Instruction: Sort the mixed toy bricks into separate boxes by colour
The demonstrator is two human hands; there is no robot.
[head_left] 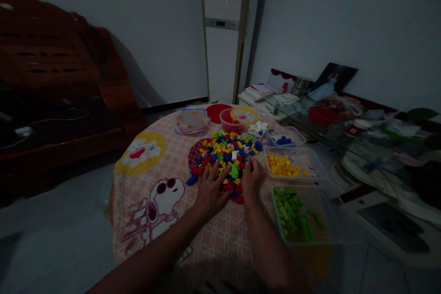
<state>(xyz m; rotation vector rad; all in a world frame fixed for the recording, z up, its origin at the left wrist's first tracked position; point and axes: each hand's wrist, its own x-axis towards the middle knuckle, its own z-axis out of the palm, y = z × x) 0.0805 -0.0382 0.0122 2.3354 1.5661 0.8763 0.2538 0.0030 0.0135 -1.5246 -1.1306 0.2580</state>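
A heap of small toy building bricks (225, 149) in red, yellow, blue, green and white lies on the round table. My left hand (211, 190) rests palm down on the heap's near left side, its fingers spread and touching bricks. At the right edge of the heap is my right hand (253, 178), with thumb and fingers bent close together among the bricks. What its fingertips hold, if anything, is hidden. A light green brick (234, 171) and a white brick (234, 155) show on the heap between the hands.
Right of the heap stand clear plastic boxes: green bricks (292, 211) in the nearest, yellow bricks (282, 165) behind, then blue bricks (284, 140). White bricks (257, 128) form a small pile beyond. A pinkish bowl (227, 124) and stacked clear containers (191, 121) stand farther back on the patterned tablecloth (220, 243).
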